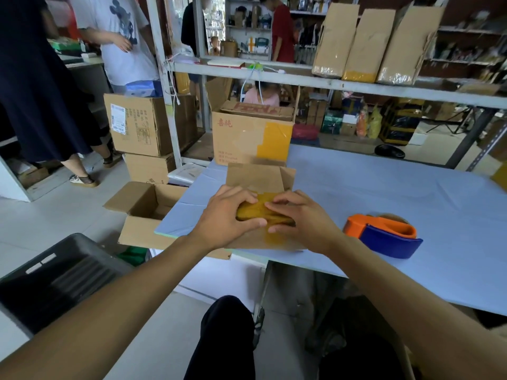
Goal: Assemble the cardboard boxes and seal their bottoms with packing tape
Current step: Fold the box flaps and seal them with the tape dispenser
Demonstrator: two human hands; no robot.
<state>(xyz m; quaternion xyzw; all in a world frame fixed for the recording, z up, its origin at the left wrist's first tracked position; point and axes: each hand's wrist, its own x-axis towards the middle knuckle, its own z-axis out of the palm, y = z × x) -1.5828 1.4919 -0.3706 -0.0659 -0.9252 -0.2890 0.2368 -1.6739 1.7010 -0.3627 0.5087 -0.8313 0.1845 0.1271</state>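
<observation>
A small cardboard box [256, 177] lies on the blue table [384, 187] near its front left corner, open flaps pointing away from me. A strip of yellow packing tape [264, 213] runs across its near end. My left hand [226, 216] grips the taped end from the left, fingers curled over the top and thumb on the near face. My right hand [300, 222] grips it the same way from the right, fingertips on the tape. An orange and blue tape dispenser [384, 235] lies on the table just right of my right hand, untouched.
A larger open carton [251, 141] with yellow tape stands on the table behind the small box. An open box [145, 212] and a black crate [57, 278] sit on the floor to the left. Stacked cartons [142, 124] and standing people are further left.
</observation>
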